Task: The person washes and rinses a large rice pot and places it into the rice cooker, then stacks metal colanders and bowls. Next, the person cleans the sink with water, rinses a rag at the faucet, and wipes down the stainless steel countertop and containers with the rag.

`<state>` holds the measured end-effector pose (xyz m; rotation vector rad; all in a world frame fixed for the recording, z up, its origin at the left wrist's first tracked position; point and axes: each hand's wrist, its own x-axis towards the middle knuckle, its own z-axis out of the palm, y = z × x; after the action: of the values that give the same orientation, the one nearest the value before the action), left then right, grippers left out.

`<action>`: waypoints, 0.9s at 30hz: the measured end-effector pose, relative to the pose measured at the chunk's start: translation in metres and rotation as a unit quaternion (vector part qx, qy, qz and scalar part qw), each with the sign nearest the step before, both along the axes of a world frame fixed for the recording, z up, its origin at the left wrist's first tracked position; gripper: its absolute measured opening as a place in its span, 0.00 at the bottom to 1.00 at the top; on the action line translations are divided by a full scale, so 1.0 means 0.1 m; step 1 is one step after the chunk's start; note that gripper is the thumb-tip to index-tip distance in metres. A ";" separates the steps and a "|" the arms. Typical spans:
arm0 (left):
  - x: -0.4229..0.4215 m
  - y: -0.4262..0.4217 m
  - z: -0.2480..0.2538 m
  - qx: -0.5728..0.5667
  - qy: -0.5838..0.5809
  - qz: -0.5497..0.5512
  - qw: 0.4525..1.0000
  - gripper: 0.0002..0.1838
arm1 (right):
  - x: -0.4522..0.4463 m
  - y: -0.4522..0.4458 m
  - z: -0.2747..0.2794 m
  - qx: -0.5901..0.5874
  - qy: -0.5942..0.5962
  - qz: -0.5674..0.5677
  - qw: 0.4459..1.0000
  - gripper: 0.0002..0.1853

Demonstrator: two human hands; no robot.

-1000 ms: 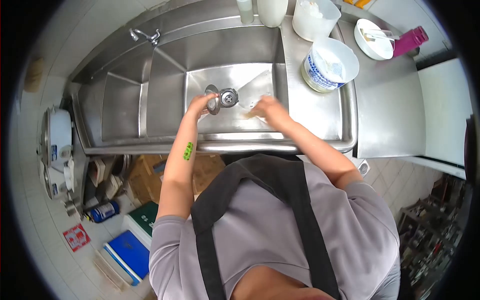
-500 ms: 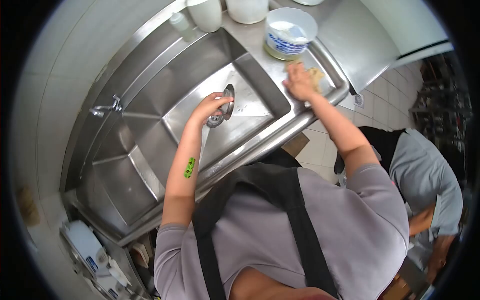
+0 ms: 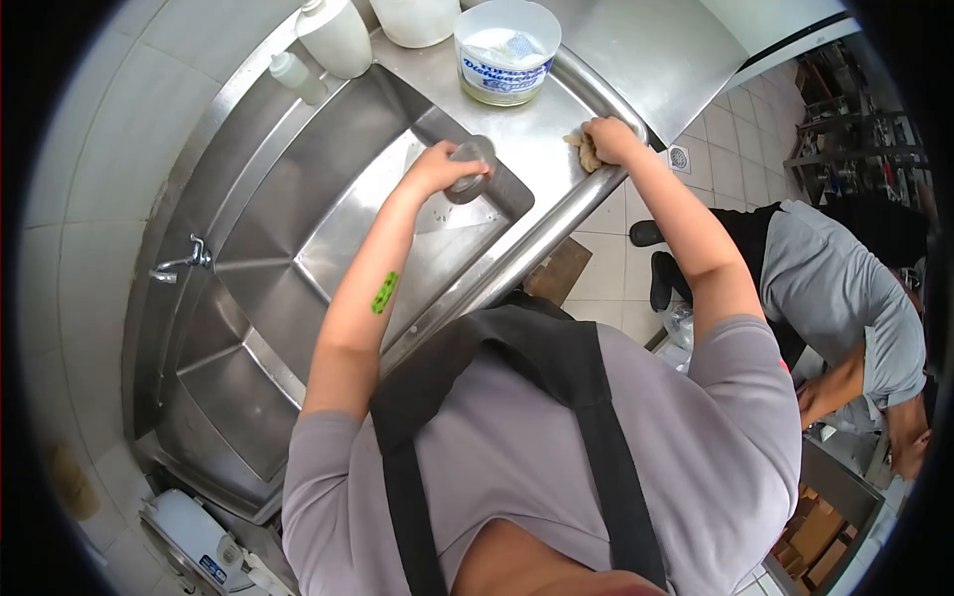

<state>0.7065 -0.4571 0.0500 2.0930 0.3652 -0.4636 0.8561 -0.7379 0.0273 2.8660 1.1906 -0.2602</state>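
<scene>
My left hand [image 3: 433, 173] reaches over the right basin of the steel sink [image 3: 328, 199], fingers closed on a round, shiny grey cup-like piece [image 3: 475, 179]. Its exact kind is not clear. At the right end of the sink's ledge, my right hand [image 3: 612, 140] grips a crumpled tan cloth [image 3: 588, 154] against the steel near the raised rim. Farther back on the ledge stands a clear plastic tub [image 3: 507, 60] with blue lettering, holding something white and some yellowish liquid at its base.
White containers [image 3: 336, 38] and a small bottle [image 3: 296, 75] line the back edge. A faucet [image 3: 184, 260] is on the wall side. To the right, a person in a grey shirt [image 3: 840, 268] bends over. A white scale-like device [image 3: 194, 536] sits at lower left.
My right hand has slid the cloth toward the sink's outer rim and closed around it. My left hand has carried the grey piece toward the basin's right end. The camera view has shifted.
</scene>
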 end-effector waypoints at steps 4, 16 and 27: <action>-0.19 0.22 -0.07 -0.004 -0.011 0.062 0.998 0.45 | -0.80 0.46 0.22 0.018 0.130 0.026 0.991 0.06; 0.56 -1.00 -0.21 0.119 -0.122 -0.107 0.979 0.51 | -1.91 1.41 0.45 0.271 0.518 -0.072 0.808 0.18; 1.22 -0.24 0.41 -0.699 0.038 0.212 0.682 0.36 | -0.41 0.54 0.60 0.605 0.345 -0.279 0.660 0.15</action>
<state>0.8284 -0.4813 0.0907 0.4440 0.3421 -0.3394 0.8154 -0.6837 0.0873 4.5907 0.3345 -0.9621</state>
